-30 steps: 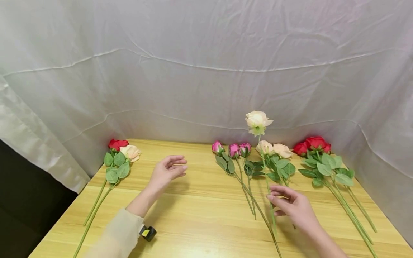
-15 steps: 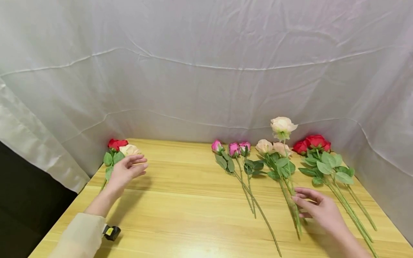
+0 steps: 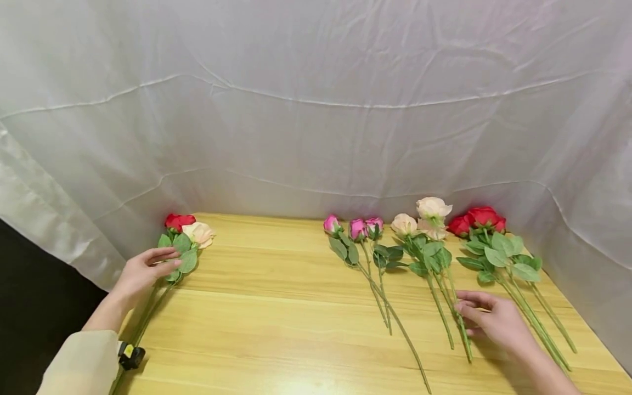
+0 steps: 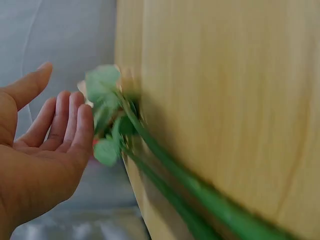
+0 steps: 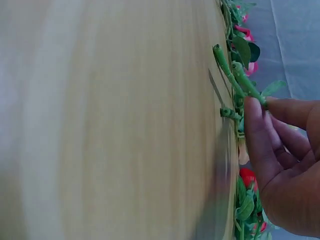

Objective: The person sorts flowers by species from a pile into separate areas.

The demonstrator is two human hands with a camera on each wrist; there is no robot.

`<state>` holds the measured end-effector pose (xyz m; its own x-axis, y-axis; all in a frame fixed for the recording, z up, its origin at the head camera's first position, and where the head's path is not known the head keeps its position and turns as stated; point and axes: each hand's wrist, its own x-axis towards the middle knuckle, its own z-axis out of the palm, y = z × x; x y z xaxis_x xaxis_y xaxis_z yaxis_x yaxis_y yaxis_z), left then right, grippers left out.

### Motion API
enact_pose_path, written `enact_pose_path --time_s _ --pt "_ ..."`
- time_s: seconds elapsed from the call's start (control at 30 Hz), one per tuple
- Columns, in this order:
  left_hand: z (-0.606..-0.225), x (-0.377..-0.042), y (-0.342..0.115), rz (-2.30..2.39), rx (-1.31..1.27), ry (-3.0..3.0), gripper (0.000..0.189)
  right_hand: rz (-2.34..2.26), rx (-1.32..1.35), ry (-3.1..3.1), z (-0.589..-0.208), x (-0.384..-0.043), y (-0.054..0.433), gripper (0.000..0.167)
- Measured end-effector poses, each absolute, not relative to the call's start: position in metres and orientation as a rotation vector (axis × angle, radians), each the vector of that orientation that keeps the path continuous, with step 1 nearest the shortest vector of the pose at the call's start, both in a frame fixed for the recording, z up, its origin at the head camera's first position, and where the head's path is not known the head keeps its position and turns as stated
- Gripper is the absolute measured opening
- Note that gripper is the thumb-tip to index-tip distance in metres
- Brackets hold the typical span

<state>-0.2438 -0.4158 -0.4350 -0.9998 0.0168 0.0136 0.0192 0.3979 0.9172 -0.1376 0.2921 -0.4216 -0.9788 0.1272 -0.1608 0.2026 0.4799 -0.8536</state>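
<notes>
My right hand [image 3: 498, 321] pinches the stem of a pale peach rose [image 3: 433, 208] between thumb and fingers. Its bloom stands just above two other peach roses [image 3: 405, 225] lying on the table. In the right wrist view, thumb and forefinger meet on the green stem [image 5: 250, 86], near its cut end. Over at the left, my left hand [image 3: 143, 271] is held with fingers extended above the stems of a red rose [image 3: 179, 221] and a cream rose [image 3: 199, 235]. The left wrist view shows this hand [image 4: 55, 142] with nothing in it, beside green leaves [image 4: 102, 85].
Three pink roses [image 3: 357, 229] lie on the wooden table [image 3: 276, 307], right of centre. Several red roses [image 3: 486, 218] lie at the far right. A grey-white cloth [image 3: 306, 109] hangs behind the table's back edge. A small black device [image 3: 131, 356] sits at my left wrist.
My left hand has moved left, from mid-table to the red and cream pair. My right hand has carried its peach rose right and lowered it toward the other peach roses.
</notes>
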Motion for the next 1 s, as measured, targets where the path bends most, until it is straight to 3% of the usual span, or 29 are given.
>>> enact_pose_path --time_s 0.27,0.67,1.0 --pt "-0.444 -0.241 -0.433 -1.655 0.028 -2.686 0.069 -1.459 0.249 2.580 -0.426 -0.148 0.290 0.048" --pt "-0.453 -0.246 -0.430 -1.593 -0.028 -2.776 0.057 -1.451 0.290 2.525 -0.427 -0.146 0.295 0.049" --pt "-0.436 -0.238 -0.428 -1.255 0.022 -2.979 0.034 -1.508 0.302 2.481 -0.427 -0.145 0.291 0.051"
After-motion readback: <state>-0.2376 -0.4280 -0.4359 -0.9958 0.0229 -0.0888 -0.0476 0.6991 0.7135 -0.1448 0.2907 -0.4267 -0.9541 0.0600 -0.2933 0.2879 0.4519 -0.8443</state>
